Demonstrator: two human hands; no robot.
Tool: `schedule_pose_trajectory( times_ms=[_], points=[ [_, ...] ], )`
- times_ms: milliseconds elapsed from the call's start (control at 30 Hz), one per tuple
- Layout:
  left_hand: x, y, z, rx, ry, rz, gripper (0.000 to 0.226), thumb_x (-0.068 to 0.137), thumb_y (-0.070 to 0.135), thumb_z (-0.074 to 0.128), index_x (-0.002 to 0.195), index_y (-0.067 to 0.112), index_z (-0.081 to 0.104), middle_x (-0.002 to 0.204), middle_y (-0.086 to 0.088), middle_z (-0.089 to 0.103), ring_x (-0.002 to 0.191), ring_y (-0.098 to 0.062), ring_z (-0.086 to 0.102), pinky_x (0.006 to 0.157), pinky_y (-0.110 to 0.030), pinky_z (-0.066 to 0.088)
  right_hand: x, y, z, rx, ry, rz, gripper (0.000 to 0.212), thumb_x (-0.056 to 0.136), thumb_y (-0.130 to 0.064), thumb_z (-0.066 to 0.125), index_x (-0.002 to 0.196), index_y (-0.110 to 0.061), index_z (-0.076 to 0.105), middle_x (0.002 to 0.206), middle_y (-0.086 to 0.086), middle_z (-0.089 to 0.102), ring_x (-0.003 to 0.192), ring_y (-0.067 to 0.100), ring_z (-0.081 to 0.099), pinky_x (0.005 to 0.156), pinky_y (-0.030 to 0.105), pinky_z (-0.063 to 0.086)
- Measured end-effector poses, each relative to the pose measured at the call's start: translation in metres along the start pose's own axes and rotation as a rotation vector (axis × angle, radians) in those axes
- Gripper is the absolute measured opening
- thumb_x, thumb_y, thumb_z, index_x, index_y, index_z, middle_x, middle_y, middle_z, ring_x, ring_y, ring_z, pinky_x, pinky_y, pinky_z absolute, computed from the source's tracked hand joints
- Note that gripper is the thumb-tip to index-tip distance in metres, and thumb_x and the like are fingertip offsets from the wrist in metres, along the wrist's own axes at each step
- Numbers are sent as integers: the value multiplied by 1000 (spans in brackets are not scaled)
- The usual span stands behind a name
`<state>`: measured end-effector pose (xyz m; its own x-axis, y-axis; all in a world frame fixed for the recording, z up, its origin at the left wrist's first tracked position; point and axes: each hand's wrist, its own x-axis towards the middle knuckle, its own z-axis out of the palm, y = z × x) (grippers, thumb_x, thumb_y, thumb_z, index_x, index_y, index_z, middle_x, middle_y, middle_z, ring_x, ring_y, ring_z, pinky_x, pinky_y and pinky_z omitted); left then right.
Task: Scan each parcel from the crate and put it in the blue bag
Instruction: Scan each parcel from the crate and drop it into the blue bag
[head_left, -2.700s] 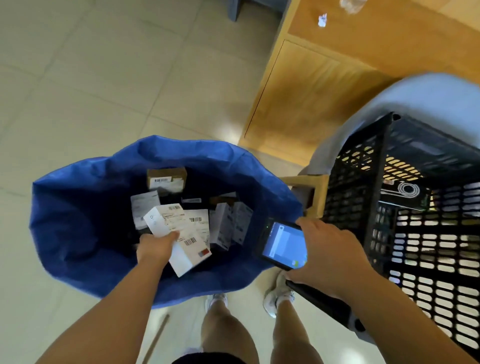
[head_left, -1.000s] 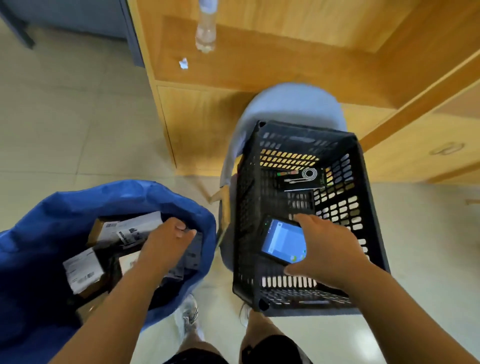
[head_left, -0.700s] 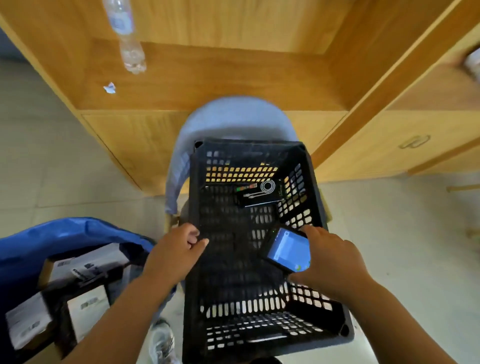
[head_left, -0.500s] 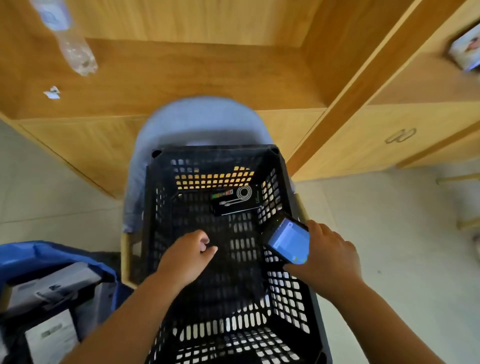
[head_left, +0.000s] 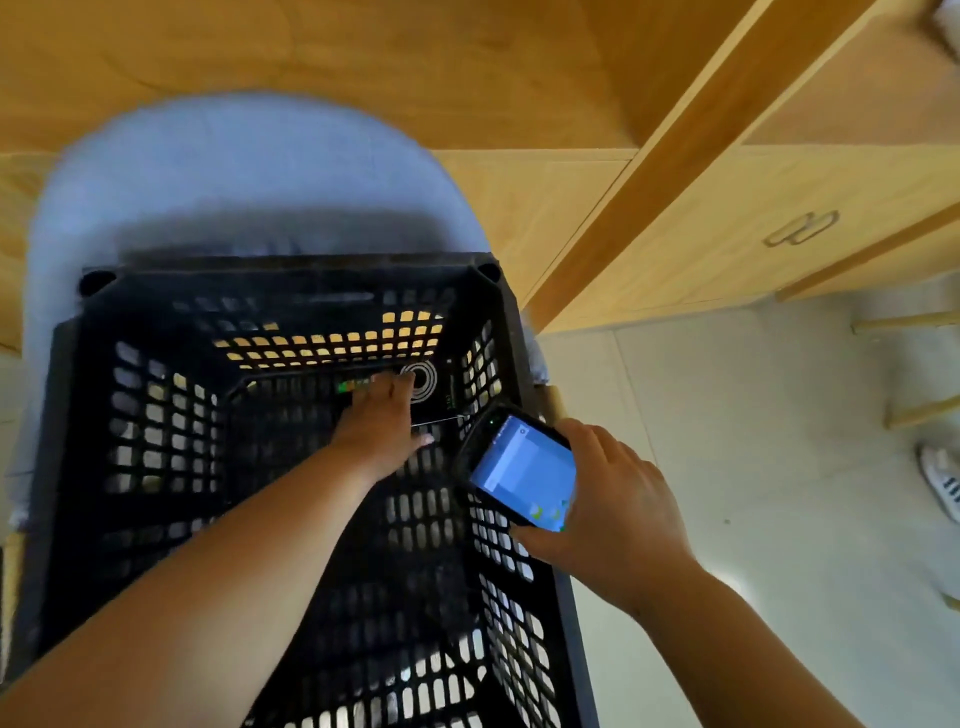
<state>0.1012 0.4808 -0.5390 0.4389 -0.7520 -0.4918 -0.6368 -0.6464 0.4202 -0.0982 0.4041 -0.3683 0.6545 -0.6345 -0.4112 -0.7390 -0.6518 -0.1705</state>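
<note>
Pale tiled floor (head_left: 753, 467) fills the room from 2 to 5 o'clock, and light wooden cabinets (head_left: 727, 218) run across the top from 10 to 2 o'clock, with one metal handle (head_left: 794, 228) on a door at 2 o'clock. One pale blue-grey chair (head_left: 234, 171) stands against the cabinets at 11 o'clock and carries one black lattice crate (head_left: 67, 415), which takes up the middle and the 7 o'clock corner. One black parcel (head_left: 434, 387) printed with a white coil lies flat on the crate floor at its far end, toward 12 o'clock. The left hand (head_left: 379, 421) lies down inside the crate with its fingers stretched flat on that parcel and its thumb spread to the side, closed on nothing. The right hand (head_left: 618, 499), at 3 o'clock over the crate's right wall, grips one handheld scanner (head_left: 524, 473) with a lit blue screen. At the 3 o'clock edge are two wooden legs (head_left: 904, 325) and one white shoe (head_left: 943, 480).
</note>
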Motion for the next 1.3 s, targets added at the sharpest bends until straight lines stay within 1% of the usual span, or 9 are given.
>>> schedule_pose_trajectory(
  times_ms=[167, 300, 400, 567, 633, 733, 867, 1067, 1300],
  points=[
    [45, 6, 7, 67, -89, 26, 111, 79, 41, 73, 153, 18, -6, 161, -7, 6, 146, -36, 5, 117, -51, 18, 2, 6, 4, 36, -9, -27, 90, 61, -62, 70, 133, -29, 29, 115, -14, 46, 93, 10, 46, 79, 27, 37],
    [47, 5, 13, 205, -80, 20, 110, 73, 36, 79, 152, 18, 4, 154, -8, 18, 138, -36, 19, 109, -49, 30, 3, 7, 7, 38, 5, -30, 89, 60, -63, 71, 131, -31, 28, 113, -15, 46, 90, 8, 43, 78, 28, 37],
    [30, -5, 21, 320, -6, 51, 93, 70, 28, 79, 145, 18, 24, 142, -8, 29, 129, -32, 28, 107, -46, 34, 3, 6, 7, 36, 22, -29, 88, 60, -60, 73, 131, -30, 29, 113, -14, 47, 85, 8, 40, 75, 28, 34],
    [-11, -32, 36, 343, 10, 111, 72, 76, 17, 73, 135, 18, 31, 139, -5, 38, 132, -28, 31, 116, -50, 17, -1, -2, 5, -31, 45, -3, 88, 63, -59, 73, 132, -27, 30, 117, -9, 49, 95, 15, 49, 74, 30, 32],
    [-30, -40, 41, 366, 23, 159, 50, 86, 23, 63, 130, 19, 39, 130, -2, 50, 124, -27, 41, 112, -47, 25, -4, -8, 5, -47, 68, 27, 88, 62, -58, 74, 132, -24, 33, 116, -6, 51, 96, 18, 51, 74, 32, 33],
    [-60, -57, 51, 405, -20, 241, 29, 90, 12, 51, 119, 19, 51, 121, -1, 55, 117, -24, 45, 99, -37, 36, -12, -17, 9, -54, 110, 68, 86, 60, -53, 77, 129, -21, 37, 113, -3, 53, 95, 21, 52, 75, 35, 36],
    [-96, -87, 67, 366, -151, 169, 36, 90, 17, 52, 126, 22, 50, 126, 2, 54, 119, -21, 45, 98, -34, 40, -28, -28, 19, -27, 164, 83, 86, 55, -48, 82, 124, -16, 45, 108, 1, 58, 90, 27, 56, 74, 38, 39],
    [-96, -91, 78, -112, 32, -451, 67, 85, 46, 65, 136, 10, 40, 136, -17, 38, 124, -41, 35, 99, -49, 40, -34, -37, 32, -79, 129, 39, 90, 57, -52, 81, 130, -17, 42, 116, -1, 56, 100, 24, 55, 81, 38, 39],
    [-37, -100, 81, 128, -18, -219, 96, 83, 45, 68, 152, 16, 8, 156, -6, 15, 141, -36, 13, 115, -51, 21, -26, -33, 35, -93, 171, 2, 89, 55, -52, 81, 127, -15, 44, 111, 1, 57, 92, 25, 56, 74, 36, 38]
  ],
)
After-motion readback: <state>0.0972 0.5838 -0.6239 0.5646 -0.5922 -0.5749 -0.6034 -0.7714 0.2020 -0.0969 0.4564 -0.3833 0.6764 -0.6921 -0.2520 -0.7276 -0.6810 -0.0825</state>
